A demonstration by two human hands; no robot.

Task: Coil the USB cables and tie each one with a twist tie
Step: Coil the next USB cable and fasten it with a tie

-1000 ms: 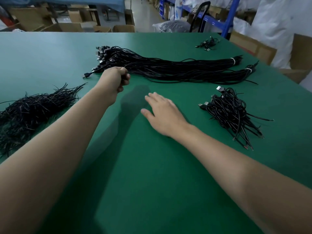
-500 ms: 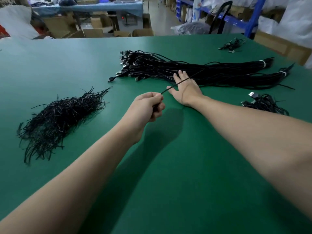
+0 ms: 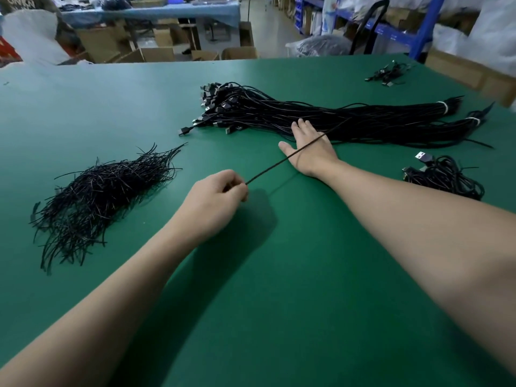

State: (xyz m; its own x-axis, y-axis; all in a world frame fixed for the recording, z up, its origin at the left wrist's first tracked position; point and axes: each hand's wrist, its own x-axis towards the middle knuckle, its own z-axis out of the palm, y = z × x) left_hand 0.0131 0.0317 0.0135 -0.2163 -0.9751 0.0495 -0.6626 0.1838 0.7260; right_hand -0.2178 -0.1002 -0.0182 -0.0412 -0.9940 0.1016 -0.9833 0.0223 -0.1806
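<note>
here, the left hand [image 3: 220, 192] pinches one thin usb cable [image 3: 279, 162] near its end. it runs taut over the back of the right hand [image 3: 308, 148], whose straight fingers rest against the long cable bundle [image 3: 363, 121] on the green counter [image 3: 279, 303]. the cable looks light, limp and springy, best gripped near an end. cardboard boxes [image 3: 156, 54] stand beyond, contents unseen.

Only legible txt I get: pale caps "UNKN" on a dark brown item [image 3: 21, 1] at the far top corner of view, well beyond and to the left of the left hand [image 3: 215, 202], past the table's far edge. A 2nd line sits right under it, too blurred to read. Small pale labels on the blue shelf beam [image 3: 386, 30], far beyond the right hand [image 3: 310, 148]: too small, can't read.
</note>
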